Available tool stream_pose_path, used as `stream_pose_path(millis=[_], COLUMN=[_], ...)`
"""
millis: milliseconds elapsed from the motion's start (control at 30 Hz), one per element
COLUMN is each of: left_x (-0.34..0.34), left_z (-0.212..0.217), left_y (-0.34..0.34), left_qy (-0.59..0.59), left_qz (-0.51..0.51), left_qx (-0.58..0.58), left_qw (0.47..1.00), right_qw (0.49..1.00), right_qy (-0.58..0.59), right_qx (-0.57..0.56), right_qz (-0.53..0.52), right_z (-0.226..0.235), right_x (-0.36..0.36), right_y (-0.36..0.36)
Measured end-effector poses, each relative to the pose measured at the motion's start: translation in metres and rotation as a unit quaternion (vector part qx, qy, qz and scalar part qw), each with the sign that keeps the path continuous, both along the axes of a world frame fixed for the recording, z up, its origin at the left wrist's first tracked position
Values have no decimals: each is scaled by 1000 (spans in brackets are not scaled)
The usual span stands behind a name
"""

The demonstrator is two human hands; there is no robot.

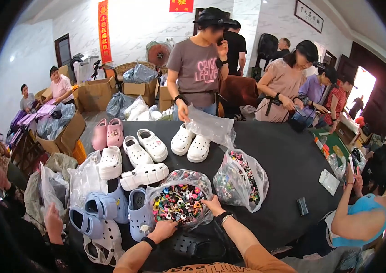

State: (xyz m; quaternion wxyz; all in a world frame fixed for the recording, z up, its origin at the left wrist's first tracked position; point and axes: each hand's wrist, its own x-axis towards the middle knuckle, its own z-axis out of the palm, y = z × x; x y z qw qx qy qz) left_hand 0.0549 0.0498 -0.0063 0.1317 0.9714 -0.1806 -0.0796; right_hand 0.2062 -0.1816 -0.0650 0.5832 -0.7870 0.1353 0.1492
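Observation:
A clear plastic bag (205,182) of small colourful shoe charms (177,202) lies with its mouth spread between my hands. My left hand (163,231) is closed at the bag's near left edge, its fingers curled against the plastic by the charms. On the right side of the rim, my right hand (213,206) grips the plastic. Left of the bag stands a light blue clog (139,214) with a pale charm on it. Between my forearms is a black clog (197,247), hard to make out on the dark table.
A second bag of charms (240,182) sits to the right. White clogs (145,175), pink clogs (107,133) and more blue clogs (100,207) crowd the left of the black table (279,182). Across it, a person (197,68) holds a clear bag (209,125) over white clogs (190,143).

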Motion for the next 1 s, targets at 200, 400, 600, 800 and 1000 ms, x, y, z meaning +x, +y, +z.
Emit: stream_pose_path(millis=[200, 400, 600, 800, 1000], left_x=[52, 82, 37, -13, 5], left_z=[20, 20, 0, 12, -6], left_y=[-3, -7, 15, 30, 32], left_qy=[-34, -105, -80, -38, -42], left_qz=[176, 202, 293, 312, 258], left_qx=[-287, -339, -361, -373, -341], left_qw=[941, 913, 882, 873, 903], right_qw=[999, 993, 995, 984, 906], right_qy=[-35, -65, -51, -64, -321], right_qx=[-19, -92, -84, -148, -212], right_qz=[-26, 31, -29, 71, 179], right_z=[10, 13, 11, 19, 5], right_x=[15, 23, 8, -8, 14], right_y=[10, 1, -4, -14, -21])
